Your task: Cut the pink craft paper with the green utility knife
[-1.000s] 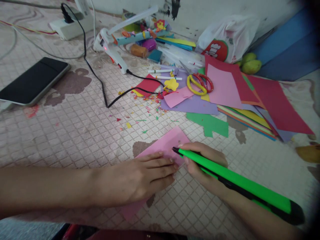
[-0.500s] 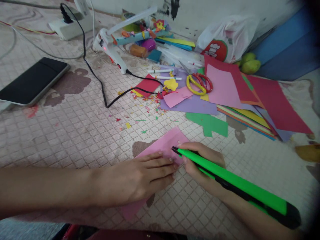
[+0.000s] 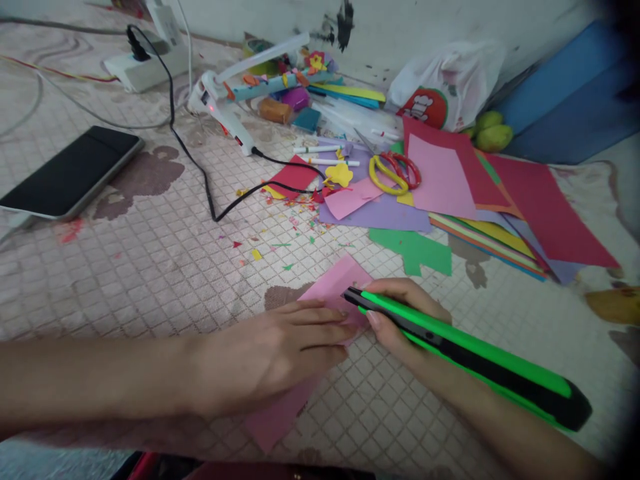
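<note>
The counter (image 3: 210, 287) has a cloth with a criss-cross pattern on it. At 2 o'clock, big bits of red paper (image 3: 550, 207) lie by other coloured paper. Your green and black cutter (image 3: 470, 353) points in from 4 o'clock. It has just rolled a bit, so more of its black side shows now, but its tip is at about the same place on the pink paper (image 3: 325, 287), so the work seems to be on that same spot. The pink paper is at 6 o'clock. Your left hand (image 3: 270, 353) lies flat on it, and your right hand (image 3: 405, 327) is shut around the cutter. I can't tell if the tip touches. Yellow and red scissors (image 3: 387, 177) sit at 2 o'clock.
</note>
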The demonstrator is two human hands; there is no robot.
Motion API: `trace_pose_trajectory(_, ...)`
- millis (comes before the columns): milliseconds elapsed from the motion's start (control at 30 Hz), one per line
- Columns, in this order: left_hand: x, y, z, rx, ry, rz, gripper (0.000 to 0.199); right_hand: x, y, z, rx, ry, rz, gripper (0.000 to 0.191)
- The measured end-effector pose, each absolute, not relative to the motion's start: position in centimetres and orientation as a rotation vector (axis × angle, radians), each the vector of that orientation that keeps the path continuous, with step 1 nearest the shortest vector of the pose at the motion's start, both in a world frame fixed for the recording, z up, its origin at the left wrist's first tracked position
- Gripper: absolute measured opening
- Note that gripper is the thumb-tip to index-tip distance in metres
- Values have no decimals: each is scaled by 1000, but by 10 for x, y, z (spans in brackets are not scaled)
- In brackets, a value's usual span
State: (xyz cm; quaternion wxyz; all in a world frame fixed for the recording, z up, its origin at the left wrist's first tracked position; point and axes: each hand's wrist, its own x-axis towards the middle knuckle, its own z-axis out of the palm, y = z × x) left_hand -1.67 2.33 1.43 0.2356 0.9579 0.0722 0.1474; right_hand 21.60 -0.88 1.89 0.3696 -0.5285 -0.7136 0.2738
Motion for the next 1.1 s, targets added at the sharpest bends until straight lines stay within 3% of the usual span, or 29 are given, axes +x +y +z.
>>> trace_pose_trajectory(133, -20, 29, 10, 2705, 138, 243, 40, 216, -11, 16, -1355, -1852, 628, 18)
trace_pose_trajectory(333, -15, 17, 3, 2732, 213, 324, 39, 213, -9, 14, -1318, -1841, 557, 25)
trace_pose_trajectory(633, -8, -1, 5, 2738, 387, 222, 46, 212, -6, 15, -1297, -1909, 523, 19)
trace_pose_trajectory(1100, -8, 0, 6, 2735, 378, 236, 45, 221, -9, 0, -1283, -1946, 687, 31)
